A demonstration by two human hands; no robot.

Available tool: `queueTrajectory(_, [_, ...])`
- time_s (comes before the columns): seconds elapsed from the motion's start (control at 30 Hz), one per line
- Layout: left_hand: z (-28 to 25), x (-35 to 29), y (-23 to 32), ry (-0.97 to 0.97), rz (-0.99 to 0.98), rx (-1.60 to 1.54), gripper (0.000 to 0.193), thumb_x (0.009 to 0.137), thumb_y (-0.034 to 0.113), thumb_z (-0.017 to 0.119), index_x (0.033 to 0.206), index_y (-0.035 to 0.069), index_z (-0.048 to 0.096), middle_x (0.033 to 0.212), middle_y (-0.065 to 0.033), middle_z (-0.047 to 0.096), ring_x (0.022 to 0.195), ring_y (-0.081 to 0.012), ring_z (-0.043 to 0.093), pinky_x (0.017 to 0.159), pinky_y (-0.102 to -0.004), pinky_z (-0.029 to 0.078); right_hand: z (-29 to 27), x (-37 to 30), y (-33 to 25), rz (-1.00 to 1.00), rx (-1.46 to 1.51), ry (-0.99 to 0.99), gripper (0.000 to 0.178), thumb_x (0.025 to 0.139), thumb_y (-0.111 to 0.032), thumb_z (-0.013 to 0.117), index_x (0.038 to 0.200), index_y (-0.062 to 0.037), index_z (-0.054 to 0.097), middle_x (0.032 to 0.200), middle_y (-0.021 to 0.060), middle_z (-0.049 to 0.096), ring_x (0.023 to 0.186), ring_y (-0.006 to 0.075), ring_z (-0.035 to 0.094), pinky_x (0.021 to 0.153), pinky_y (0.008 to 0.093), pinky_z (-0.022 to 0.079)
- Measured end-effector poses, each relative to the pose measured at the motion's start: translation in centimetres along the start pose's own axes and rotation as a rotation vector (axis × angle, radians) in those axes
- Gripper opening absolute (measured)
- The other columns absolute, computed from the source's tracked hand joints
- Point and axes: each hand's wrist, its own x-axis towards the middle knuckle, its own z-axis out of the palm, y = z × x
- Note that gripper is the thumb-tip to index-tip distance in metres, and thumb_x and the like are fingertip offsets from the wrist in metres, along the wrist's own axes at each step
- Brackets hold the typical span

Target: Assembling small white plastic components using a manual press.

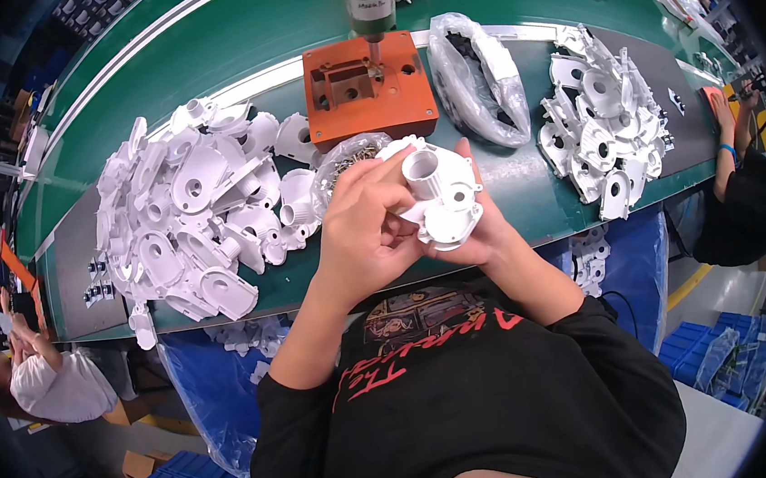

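Both my hands hold one white plastic housing above the front edge of the bench. A ribbed round tube stands up from its left part, and a rounded lobe with small holes sits below. My right hand is closed round the right and lower side, its palm mostly behind the part. From the left, my left hand bends its fingers against the housing's edge; its fingertips are partly hidden. Just behind my left hand lies a clear bag of small metal pieces.
An orange fixture block stands ahead under a green power driver. Heaped white housings lie left, and another pile lies right. A clear plastic bag sits beside the block. Other people work at both sides.
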Motion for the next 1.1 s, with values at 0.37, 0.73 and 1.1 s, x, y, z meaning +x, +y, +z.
queueTrajectory(0.37, [-0.5,-0.1,0.1,0.012,0.013,0.031,0.035,0.057,0.002,0.07,0.086,0.008,0.053,0.11,-0.0202,0.059,0.079,-0.028,0.06,0.09,-0.0395,0.041,-0.7,0.2,0.1,0.06,0.027,0.024,0.073,0.084,-0.068,0.027,0.126,-0.0113,0.044,0.114,0.0155,0.055,0.099,0.0345,0.056,0.088,0.0449,0.044])
queueTrajectory(0.73, [-0.4,0.0,0.1,0.028,0.08,0.021,0.039,0.057,0.001,0.072,0.089,0.007,0.051,0.111,-0.0223,0.059,0.097,-0.0309,0.06,0.09,-0.0422,0.04,-0.9,0.1,0.0,0.065,-0.015,0.009,0.071,0.085,-0.067,0.028,0.128,-0.0132,0.043,0.116,0.0148,0.055,0.105,0.0348,0.053,0.092,0.0462,0.041])
queueTrajectory(1.1, [-0.3,0.1,0.5,-0.03,0.047,0.024,0.041,0.06,0.002,0.072,0.094,0.008,0.051,0.113,-0.0197,0.059,0.103,-0.0355,0.055,0.091,-0.0411,0.04,-1.0,-0.3,-0.3,0.039,-0.013,0.099,0.073,0.084,-0.068,0.029,0.127,-0.0114,0.043,0.118,0.0163,0.053,0.104,0.0353,0.054,0.09,0.0464,0.042])
